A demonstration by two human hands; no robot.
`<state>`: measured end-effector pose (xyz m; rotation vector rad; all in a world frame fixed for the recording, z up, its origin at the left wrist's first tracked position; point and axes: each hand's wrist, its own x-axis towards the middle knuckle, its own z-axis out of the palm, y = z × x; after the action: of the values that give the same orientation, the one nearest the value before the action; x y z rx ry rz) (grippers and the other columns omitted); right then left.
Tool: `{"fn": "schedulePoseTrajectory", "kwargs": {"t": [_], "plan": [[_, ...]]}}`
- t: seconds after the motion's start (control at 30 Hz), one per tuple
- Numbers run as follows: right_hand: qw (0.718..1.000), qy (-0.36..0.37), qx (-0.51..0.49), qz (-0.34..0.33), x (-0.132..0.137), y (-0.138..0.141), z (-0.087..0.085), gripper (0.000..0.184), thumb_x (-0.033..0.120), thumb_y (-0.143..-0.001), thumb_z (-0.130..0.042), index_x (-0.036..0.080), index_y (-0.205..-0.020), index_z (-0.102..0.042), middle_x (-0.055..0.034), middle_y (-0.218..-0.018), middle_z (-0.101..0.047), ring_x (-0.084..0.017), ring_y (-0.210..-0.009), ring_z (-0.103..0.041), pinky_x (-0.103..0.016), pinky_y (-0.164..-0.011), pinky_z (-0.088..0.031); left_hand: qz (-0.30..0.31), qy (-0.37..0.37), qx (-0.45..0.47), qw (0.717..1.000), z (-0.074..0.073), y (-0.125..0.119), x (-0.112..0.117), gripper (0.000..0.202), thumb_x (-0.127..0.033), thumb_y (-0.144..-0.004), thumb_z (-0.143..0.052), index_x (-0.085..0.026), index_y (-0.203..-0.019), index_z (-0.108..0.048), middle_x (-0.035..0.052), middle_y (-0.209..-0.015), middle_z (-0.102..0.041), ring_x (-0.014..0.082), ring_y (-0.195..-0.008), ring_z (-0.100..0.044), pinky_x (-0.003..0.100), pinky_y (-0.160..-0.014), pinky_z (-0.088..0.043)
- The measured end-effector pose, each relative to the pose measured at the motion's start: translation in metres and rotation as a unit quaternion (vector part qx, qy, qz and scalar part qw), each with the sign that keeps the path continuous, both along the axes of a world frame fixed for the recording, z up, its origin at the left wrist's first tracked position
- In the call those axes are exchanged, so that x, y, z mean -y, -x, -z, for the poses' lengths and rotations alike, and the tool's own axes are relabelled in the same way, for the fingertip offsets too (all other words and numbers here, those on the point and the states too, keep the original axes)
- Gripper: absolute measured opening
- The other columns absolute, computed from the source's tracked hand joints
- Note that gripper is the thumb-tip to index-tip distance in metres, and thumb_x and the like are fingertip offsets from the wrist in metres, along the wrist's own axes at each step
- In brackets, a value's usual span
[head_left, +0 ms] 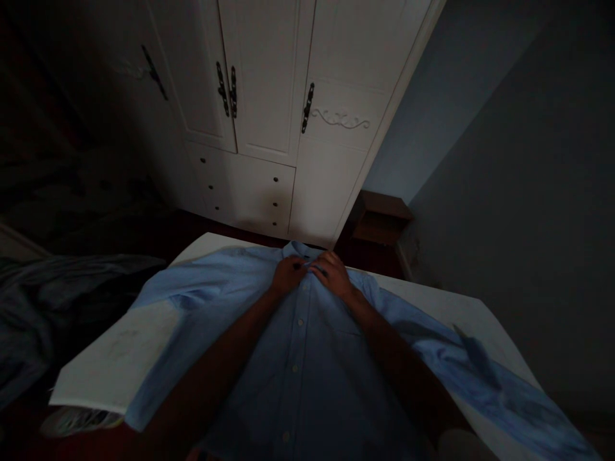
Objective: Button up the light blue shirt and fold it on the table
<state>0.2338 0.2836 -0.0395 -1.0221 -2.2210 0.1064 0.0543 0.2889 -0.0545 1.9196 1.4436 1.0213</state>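
Note:
A light blue button-up shirt lies front side up on a white table, its collar toward the far edge and its sleeves spread to both sides. At the collar, my left hand pinches the shirt's fabric near the top of the button strip. My right hand is closed on the same spot from the other side, its fingertips almost meeting those of the left. Whatever small part lies between the fingertips is covered. Below the hands, several buttons run down the front.
Past the table stands a white wardrobe with dark handles and small drawer knobs. A low brown wooden cabinet sits by the wall at right. Grey rumpled cloth lies at left, and a shoe is below the table's left corner.

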Motion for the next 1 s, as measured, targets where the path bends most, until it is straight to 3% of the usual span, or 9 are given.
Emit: {"fn": "schedulePoseTrajectory", "kwargs": {"t": [0.1, 0.23, 0.37, 0.5, 0.67, 0.83, 1.0], "plan": [[0.996, 0.088, -0.011, -0.019, 0.004, 0.004, -0.007, 0.017, 0.025, -0.092, -0.058, 0.02, -0.095, -0.074, -0.0068, -0.087, -0.07, -0.019, -0.081, -0.064, -0.03, -0.077, -0.05, -0.001, 0.008, 0.015, 1.0, 0.002, 0.001, -0.002, 0.02, -0.018, -0.078, -0.06, -0.016, -0.09, -0.075, 0.004, -0.085, -0.074, 0.0171, -0.08, -0.067, 0.027, -0.076, -0.053], [0.969, 0.235, -0.056, 0.045, 0.007, 0.011, -0.013, 0.016, 0.017, -0.085, -0.06, 0.02, -0.087, -0.076, -0.0023, -0.077, -0.073, -0.015, -0.063, -0.067, -0.026, -0.065, -0.05, -0.004, 0.017, 0.028, 0.999, 0.005, 0.0, -0.003, 0.017, -0.017, -0.078, -0.061, -0.016, -0.088, -0.075, 0.0047, -0.087, -0.074, 0.0176, -0.083, -0.068, 0.028, -0.078, -0.053], [0.916, 0.358, -0.145, 0.105, 0.008, 0.016, -0.017, 0.018, 0.018, -0.083, -0.058, 0.018, -0.081, -0.076, 0.0019, -0.059, -0.068, -0.009, -0.036, -0.054, -0.02, -0.041, -0.042, -0.009, 0.018, 0.031, 0.999, 0.004, 0.0, -0.002, 0.017, -0.018, -0.078, -0.061, -0.017, -0.087, -0.075, 0.0047, -0.089, -0.074, 0.0184, -0.086, -0.068, 0.029, -0.081, -0.052], [0.848, 0.457, -0.234, 0.131, 0.01, 0.02, -0.022, 0.009, 0.018, -0.078, -0.064, 0.015, -0.076, -0.072, 0.0004, -0.058, -0.068, -0.01, -0.034, -0.056, -0.017, -0.029, -0.033, -0.005, 0.02, 0.033, 0.999, 0.002, 0.0, -0.002, 0.016, -0.018, -0.077, -0.061, -0.017, -0.086, -0.075, 0.0039, -0.089, -0.074, 0.018, -0.086, -0.068, 0.028, -0.082, -0.052], [0.798, 0.522, -0.277, 0.12, 0.012, 0.02, -0.027, 0.006, 0.02, -0.074, -0.071, 0.014, -0.076, -0.07, -0.0029, -0.06, -0.071, -0.012, -0.037, -0.059, -0.017, -0.03, -0.039, -0.001, 0.022, 0.038, 0.999, 0.003, 0.001, -0.001, 0.016, -0.022, -0.08, -0.061, -0.018, -0.087, -0.075, 0.0028, -0.089, -0.074, 0.0173, -0.087, -0.067, 0.029, -0.082, -0.052], [0.739, 0.558, -0.361, 0.105, 0.015, 0.021, -0.026, 0.006, 0.018, -0.073, -0.071, 0.014, -0.076, -0.069, -0.0069, -0.069, -0.074, -0.013, -0.046, -0.065, -0.02, -0.041, -0.05, -0.001, 0.025, 0.04, 0.999, 0.005, 0.0, -0.003, 0.016, -0.021, -0.079, -0.061, -0.018, -0.087, -0.075, 0.0029, -0.088, -0.074, 0.0171, -0.085, -0.068, 0.028, -0.081, -0.052], [0.716, 0.546, -0.42, 0.117, 0.017, 0.026, -0.018, 0.004, 0.018, -0.076, -0.068, 0.015, -0.078, -0.068, -0.0089, -0.078, -0.076, -0.016, -0.06, -0.071, -0.022, -0.05, -0.054, 0.004, 0.024, 0.039, 0.999, 0.005, 0.001, -0.004, 0.014, -0.022, -0.078, -0.062, -0.019, -0.086, -0.074, 0.002, -0.086, -0.073, 0.017, -0.085, -0.067, 0.028, -0.082, -0.052]]}}
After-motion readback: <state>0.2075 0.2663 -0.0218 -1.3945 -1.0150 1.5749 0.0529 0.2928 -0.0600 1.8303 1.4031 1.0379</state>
